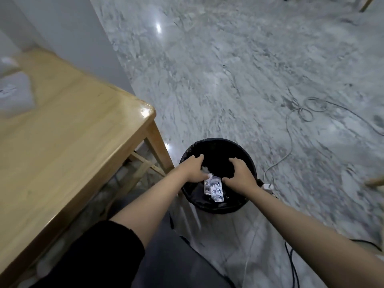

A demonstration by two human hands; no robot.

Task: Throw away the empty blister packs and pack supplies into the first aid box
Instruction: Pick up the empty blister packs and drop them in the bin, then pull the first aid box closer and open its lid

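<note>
Standing over the marble floor (228,69), the person was in the throwing-away step, with the packing step not yet begun as far as could be judged. Everything here is placed from the bin (245,205), a round black one with a dark liner, sitting on that floor.

To the left of the bin stood the wooden table (72,132), its corner leg close beside the bin's rim. Far up the table from the bin lay a pale flat thing (14,94), too blurred to name; no first aid box could be made out. To the right of the bin a white cord (291,138) trailed across the floor to a small white plug block (268,186) just beside the rim.

Over the bin's mouth both hands hung, backs up. The left hand (193,169) was curled, its grip loose with fingers spread and bent; whether it pinched anything could not be told. The right hand (239,173) was likewise curled and seemed to hold nothing.

Between the two hands, inside the bin's mouth, were the blister packs (214,188), silvery strips that looked to be touching the left hand's edge or just leaving it.

The next move probably called for drawing both hands clear, turning left toward the table, and finding the supplies and box.
</note>
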